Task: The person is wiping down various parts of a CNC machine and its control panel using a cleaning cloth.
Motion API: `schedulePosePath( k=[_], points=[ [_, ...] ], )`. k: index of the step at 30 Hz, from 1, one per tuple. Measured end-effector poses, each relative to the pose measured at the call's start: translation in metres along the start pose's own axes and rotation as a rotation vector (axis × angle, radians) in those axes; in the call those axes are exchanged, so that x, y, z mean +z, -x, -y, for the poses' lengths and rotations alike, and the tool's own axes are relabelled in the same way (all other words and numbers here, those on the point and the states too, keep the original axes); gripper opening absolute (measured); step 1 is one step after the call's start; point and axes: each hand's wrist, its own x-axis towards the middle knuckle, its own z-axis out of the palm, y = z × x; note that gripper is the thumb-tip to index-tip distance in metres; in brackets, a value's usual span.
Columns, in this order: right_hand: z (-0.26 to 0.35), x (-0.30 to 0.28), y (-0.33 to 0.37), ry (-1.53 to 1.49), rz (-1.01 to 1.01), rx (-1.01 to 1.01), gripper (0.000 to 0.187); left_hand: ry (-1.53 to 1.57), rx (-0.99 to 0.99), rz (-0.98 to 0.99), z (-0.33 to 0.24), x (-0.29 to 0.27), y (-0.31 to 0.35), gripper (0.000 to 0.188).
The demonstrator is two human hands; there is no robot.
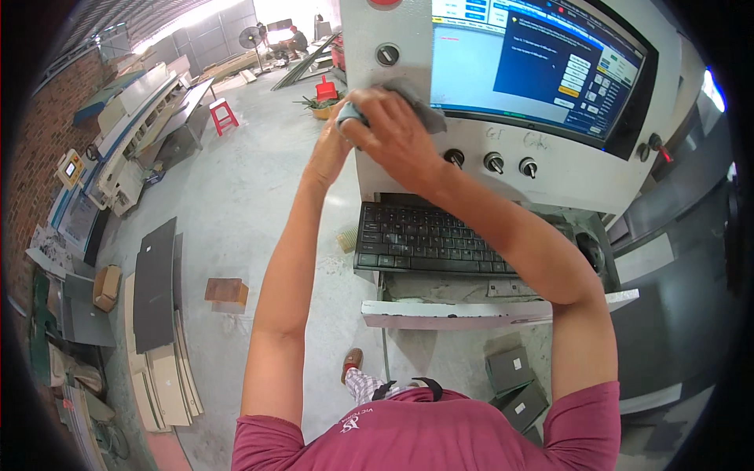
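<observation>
Smooth floor (228, 173) lies below; right hand (391, 135) clamps fingers round crumpled cloth (426, 111); left hand's (333, 141) fingers are unreadable.

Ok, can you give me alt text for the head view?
A person's right hand holds a grey cloth in front of a white machine console, the left hand close beside it. The console has a lit screen, with a black keyboard below. A red stool stands on the workshop floor at left.
</observation>
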Motion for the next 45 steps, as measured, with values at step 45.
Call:
schedulePosePath(
  k=[45],
  points=[
    [-0.021,-0.118,0.143,-0.101,0.529,0.049,0.02,0.081,-0.04,-0.034,-0.001,0.01,0.005,0.065]
  ],
)
